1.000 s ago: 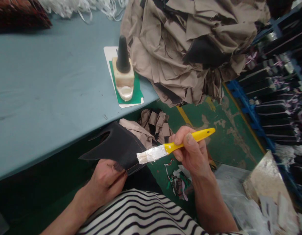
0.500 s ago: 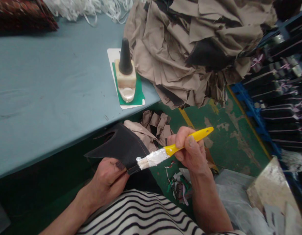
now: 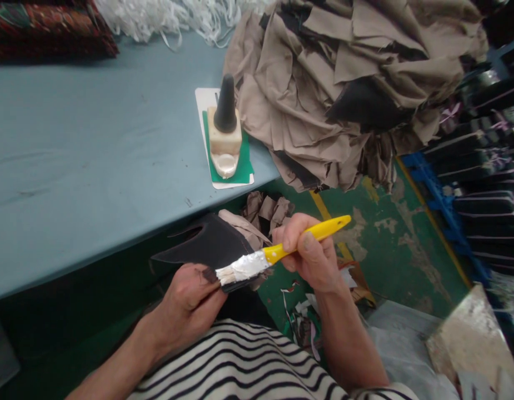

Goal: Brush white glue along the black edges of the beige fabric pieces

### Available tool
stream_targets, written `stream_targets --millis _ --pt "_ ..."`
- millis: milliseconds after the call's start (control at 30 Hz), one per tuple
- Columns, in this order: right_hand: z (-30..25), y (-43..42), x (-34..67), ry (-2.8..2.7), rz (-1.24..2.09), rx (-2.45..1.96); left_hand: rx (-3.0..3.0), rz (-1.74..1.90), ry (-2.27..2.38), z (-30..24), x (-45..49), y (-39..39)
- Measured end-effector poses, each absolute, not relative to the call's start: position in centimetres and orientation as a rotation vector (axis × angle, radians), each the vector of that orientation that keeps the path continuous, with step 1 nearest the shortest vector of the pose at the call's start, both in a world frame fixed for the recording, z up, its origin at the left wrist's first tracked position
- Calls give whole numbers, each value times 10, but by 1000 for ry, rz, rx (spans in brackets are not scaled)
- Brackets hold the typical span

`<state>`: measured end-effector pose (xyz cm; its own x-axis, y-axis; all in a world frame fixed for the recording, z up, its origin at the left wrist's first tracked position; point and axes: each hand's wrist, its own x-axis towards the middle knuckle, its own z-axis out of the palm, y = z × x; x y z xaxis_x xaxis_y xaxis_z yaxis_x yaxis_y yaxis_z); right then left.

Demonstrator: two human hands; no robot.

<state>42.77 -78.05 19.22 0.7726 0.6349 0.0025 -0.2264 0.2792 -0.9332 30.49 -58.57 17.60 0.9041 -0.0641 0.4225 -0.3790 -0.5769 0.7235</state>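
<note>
My left hand [image 3: 194, 303] is closed on the lower edge of a black leather-like piece [image 3: 210, 244] with a stitched edge and a beige fabric lining [image 3: 240, 225]. The piece hangs just off the table's front edge. In my right hand [image 3: 313, 253] is a paintbrush [image 3: 327, 228] with a yellow handle, gripped between thumb and fingers. White stuff coats its ferrule and bristles. The bristle tip lies over the lower edge of the black piece, close to my left fingertips; whether it touches cannot be made out.
On the blue-covered table [image 3: 94, 166] a cream bottle [image 3: 225, 139] with a black cone top stands on green and white cards. Beside it rises a heap of beige and black cloth pieces [image 3: 298, 89]. Scraps [image 3: 304, 316] litter the green floor. Black bundles [image 3: 490, 211] are stacked at right.
The brush in my right hand has moved left along the lower edge of the black piece, toward my left fingers. The whole view has shifted slightly.
</note>
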Motion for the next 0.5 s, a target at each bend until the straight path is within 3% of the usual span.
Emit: stream_targets --millis 500 --pt "194 -766 431 -426 767 -1203 2189 450 -337 168 299 -574"
